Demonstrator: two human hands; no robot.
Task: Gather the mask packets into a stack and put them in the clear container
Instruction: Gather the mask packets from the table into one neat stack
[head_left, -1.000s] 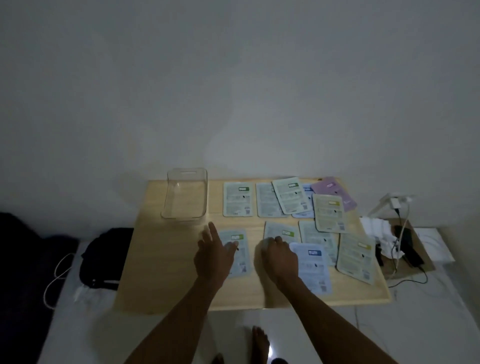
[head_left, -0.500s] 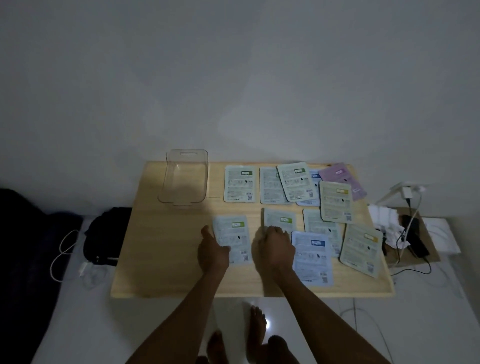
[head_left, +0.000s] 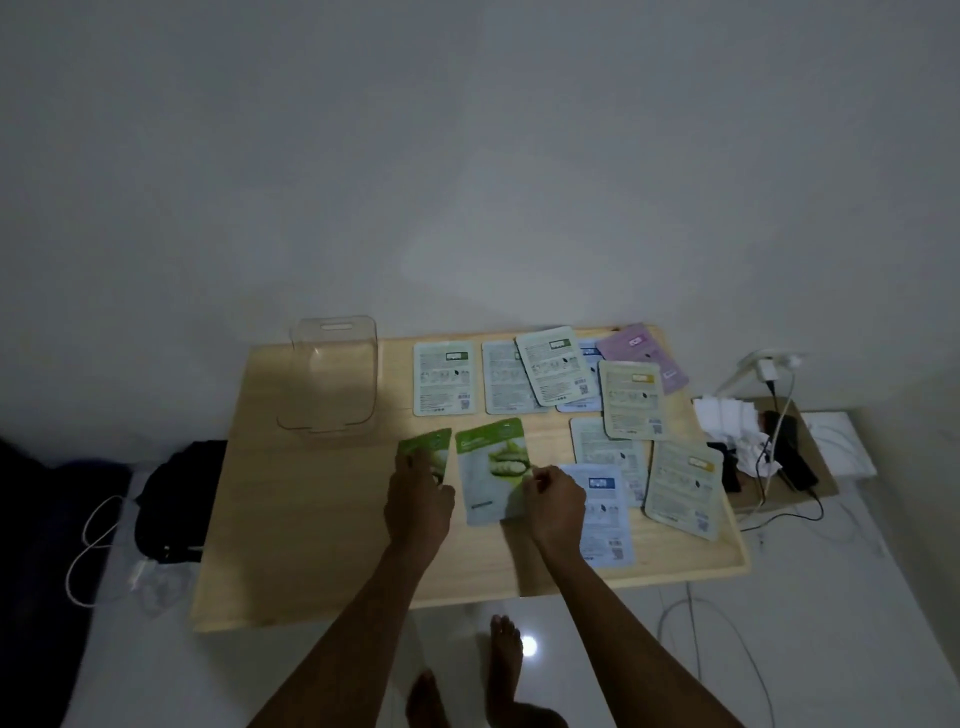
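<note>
Head view: the left hand (head_left: 418, 493) pinches a small green-fronted mask packet (head_left: 427, 451) by its lower edge, tilted up off the pale wooden counter (head_left: 291, 519). The right hand (head_left: 556, 501) grips the right edge of a second green-and-white mask packet (head_left: 491, 470), face up. Both packets run long axis away from the person, tops toward the clear plastic container (head_left: 332, 374). Best to lay one squarely over the other, edges aligned, before collecting the rest.
</note>
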